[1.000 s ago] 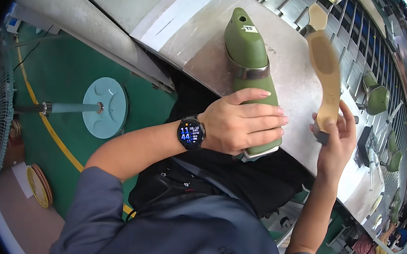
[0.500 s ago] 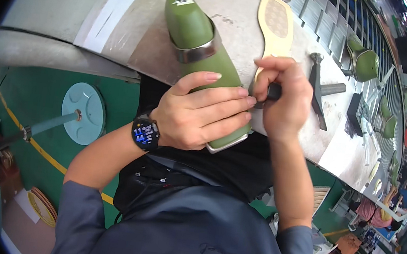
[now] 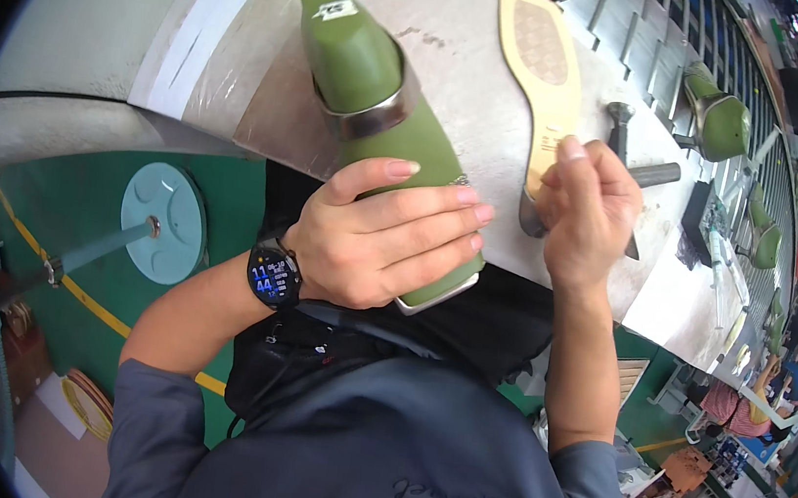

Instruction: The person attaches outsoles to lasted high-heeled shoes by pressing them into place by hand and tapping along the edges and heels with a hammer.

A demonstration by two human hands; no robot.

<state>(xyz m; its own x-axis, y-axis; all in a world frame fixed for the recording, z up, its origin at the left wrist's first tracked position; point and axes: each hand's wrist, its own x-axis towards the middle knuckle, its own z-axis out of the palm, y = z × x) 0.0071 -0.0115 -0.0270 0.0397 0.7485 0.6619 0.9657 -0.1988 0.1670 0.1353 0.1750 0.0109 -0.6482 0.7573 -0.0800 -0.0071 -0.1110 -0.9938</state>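
Note:
A green shoe last (image 3: 420, 153) with a metal band around it lies tilted over the table's near edge, its narrow end pointing away. My left hand (image 3: 380, 242) is laid across its near part, fingers wrapped over the side. Some small shiny specks show on the last beside those fingers; I cannot make them out. To the right, my right hand (image 3: 588, 212) is closed, fingertips curled together over the near end of a cream insole (image 3: 543, 64). Whatever it may pinch is hidden. A hammer (image 3: 621, 117) lies partly behind that hand, and a dark rounded tool end (image 3: 532, 217) shows beside its fingers.
A pale table (image 3: 282, 68) spans the far side, with a metal roller rack (image 3: 639, 40) beyond it. More green lasts (image 3: 723, 127) stand on the rack at right. A black box (image 3: 696, 214) sits near the hammer. A round light-blue plate (image 3: 163, 222) stands at left.
My right hand has moved right, away from the last, and now covers more of the hammer. The last has tilted slightly left with my left hand on it.

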